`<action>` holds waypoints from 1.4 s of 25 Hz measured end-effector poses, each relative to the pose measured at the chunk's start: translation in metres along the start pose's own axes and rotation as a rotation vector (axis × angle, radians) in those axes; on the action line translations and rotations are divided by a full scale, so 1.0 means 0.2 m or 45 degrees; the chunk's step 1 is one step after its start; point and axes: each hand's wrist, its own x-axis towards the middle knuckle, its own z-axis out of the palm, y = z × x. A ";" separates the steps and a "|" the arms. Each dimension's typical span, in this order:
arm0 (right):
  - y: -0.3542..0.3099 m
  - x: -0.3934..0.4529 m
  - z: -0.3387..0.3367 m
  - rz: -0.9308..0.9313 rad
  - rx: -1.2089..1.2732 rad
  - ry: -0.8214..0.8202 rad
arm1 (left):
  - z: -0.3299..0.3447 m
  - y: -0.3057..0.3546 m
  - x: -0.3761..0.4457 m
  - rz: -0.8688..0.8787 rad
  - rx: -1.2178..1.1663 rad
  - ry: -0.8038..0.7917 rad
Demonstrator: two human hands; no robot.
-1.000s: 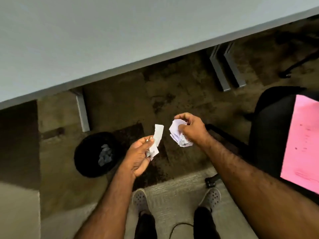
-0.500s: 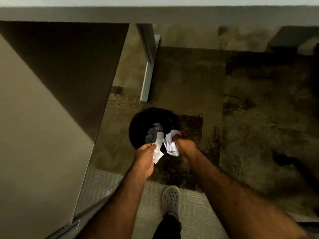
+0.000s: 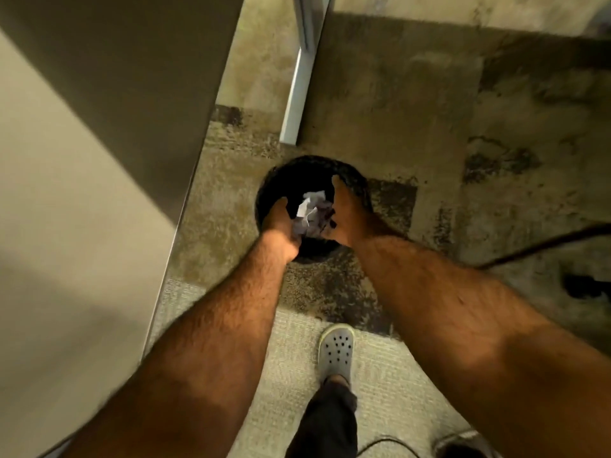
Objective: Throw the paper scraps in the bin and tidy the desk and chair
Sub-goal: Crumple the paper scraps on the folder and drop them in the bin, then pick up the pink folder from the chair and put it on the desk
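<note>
A round black bin (image 3: 274, 180) stands on the carpet beside the desk leg. Both my hands reach down into its mouth. My left hand (image 3: 281, 228) is at the bin's near left rim, its fingers curled against white crumpled paper scraps (image 3: 310, 211) that show between the two hands inside the bin. My right hand (image 3: 348, 216) is at the right rim with its fingers stretched out, and nothing shows in it. I cannot tell whether the left fingers still grip the paper. The desk top and the chair seat are out of view.
A tall grey panel (image 3: 82, 160) fills the left side, close to my left arm. A metal desk leg (image 3: 297, 84) stands just behind the bin. A dark cable (image 3: 545, 244) and a black caster (image 3: 582, 285) lie to the right. My grey shoe (image 3: 335, 352) is below.
I have leaned closer over the bin. Both hands went from just above its near rim down into its mouth, and the right hand opened, with the paper now lying between the hands.
</note>
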 end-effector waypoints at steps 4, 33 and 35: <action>-0.01 -0.23 -0.08 0.006 0.071 0.009 | 0.03 -0.08 -0.06 -0.046 0.053 0.023; -0.44 -2.64 -1.40 -0.939 0.116 0.800 | 1.06 -0.42 -2.41 1.319 1.771 -0.843; -0.37 -2.80 -1.53 -0.960 0.015 0.937 | 1.13 -0.50 -2.56 1.434 1.837 -0.954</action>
